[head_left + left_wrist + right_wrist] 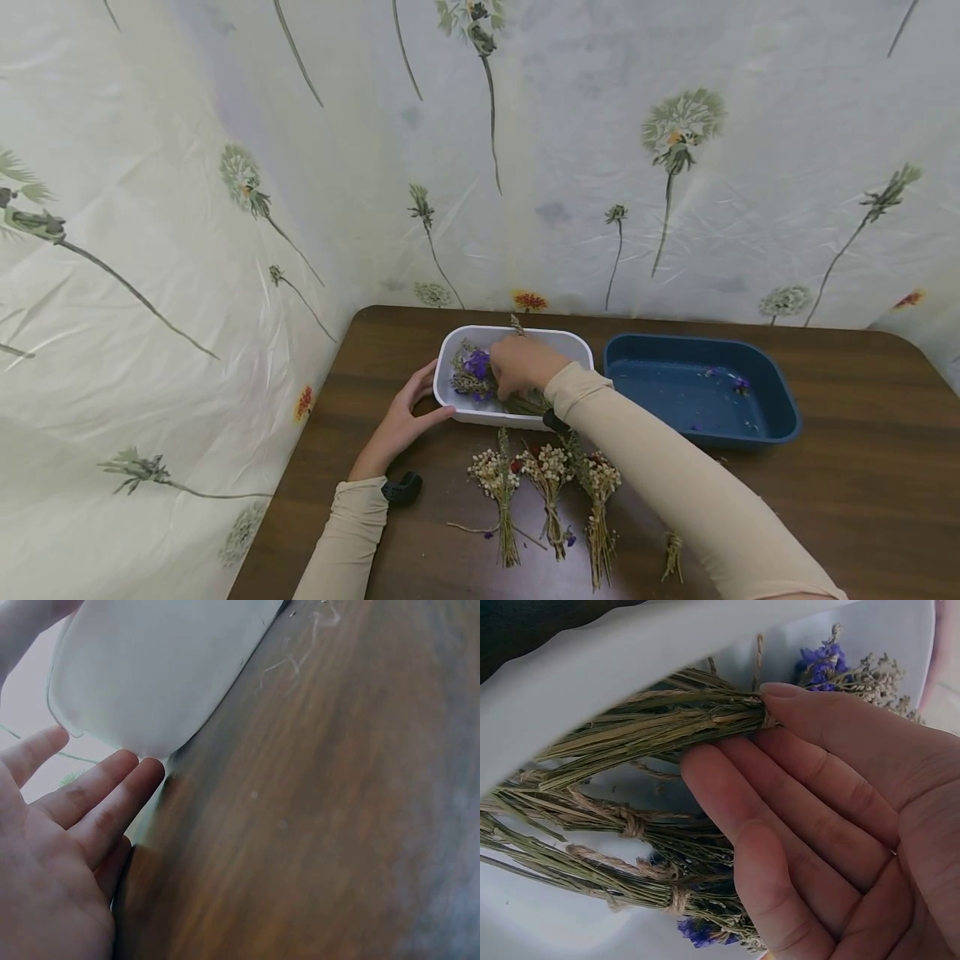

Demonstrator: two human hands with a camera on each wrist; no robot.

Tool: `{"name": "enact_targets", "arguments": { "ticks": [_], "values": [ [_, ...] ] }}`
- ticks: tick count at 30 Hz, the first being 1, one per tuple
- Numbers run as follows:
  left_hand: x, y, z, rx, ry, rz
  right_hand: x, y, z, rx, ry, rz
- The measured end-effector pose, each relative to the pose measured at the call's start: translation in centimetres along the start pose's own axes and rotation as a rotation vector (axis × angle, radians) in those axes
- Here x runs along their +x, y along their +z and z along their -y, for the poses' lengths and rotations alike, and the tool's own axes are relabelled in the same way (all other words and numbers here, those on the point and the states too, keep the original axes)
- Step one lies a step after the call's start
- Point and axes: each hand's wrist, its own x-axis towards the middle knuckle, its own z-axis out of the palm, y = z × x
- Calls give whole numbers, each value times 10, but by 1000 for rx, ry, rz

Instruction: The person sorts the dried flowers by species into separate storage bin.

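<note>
From the head camera, a white tub (514, 339) sits on the dark wooden counter (840, 475), near its back edge, with a blue tray (780, 400) just beside it on the right. The left hand (401, 421) lies against the tub's left end, fingers straight along the wall and thumb at the near corner. The right hand (521, 365) reaches down into the tub among bundles of dried flowers with purple blooms (474, 371). In front of the tub, three tied bunches of pale dried flowers (547, 483) lie side by side on the counter, stems pointing toward the person, and a smaller loose sprig (672, 554) lies to their right. A few purple petals dot the blue tray's floor.

The left wrist camera shows the left hand (56, 847) with fingers straight and relaxed, fingertips (142, 769) touching the rounded lower corner of the white tub (150, 675), which rests on the counter (337, 825).

The right wrist camera shows the right hand (832, 817) inside the tub (592, 667), fingers nearly straight and close together, resting against a twine-tied bundle of green stems (652, 731); whether the thumb pinches it cannot be told. More tied bundles (622, 851) lie beneath, with purple blooms (821, 664) beyond the fingertips.
</note>
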Motion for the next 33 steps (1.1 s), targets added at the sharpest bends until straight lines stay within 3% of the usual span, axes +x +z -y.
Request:
{"name": "enact_targets", "arguments": {
  "ticks": [19,27,33],
  "values": [
    [0,2,-2,5,13,-4,-7,1,-3,-29,-38,-53],
    [0,2,-1,-8,14,-6,-14,-3,-16,89,-119,-81],
    [-1,-1,-1,-7,29,-25,-29,-6,-32,156,-128,-120]
  ]
}}
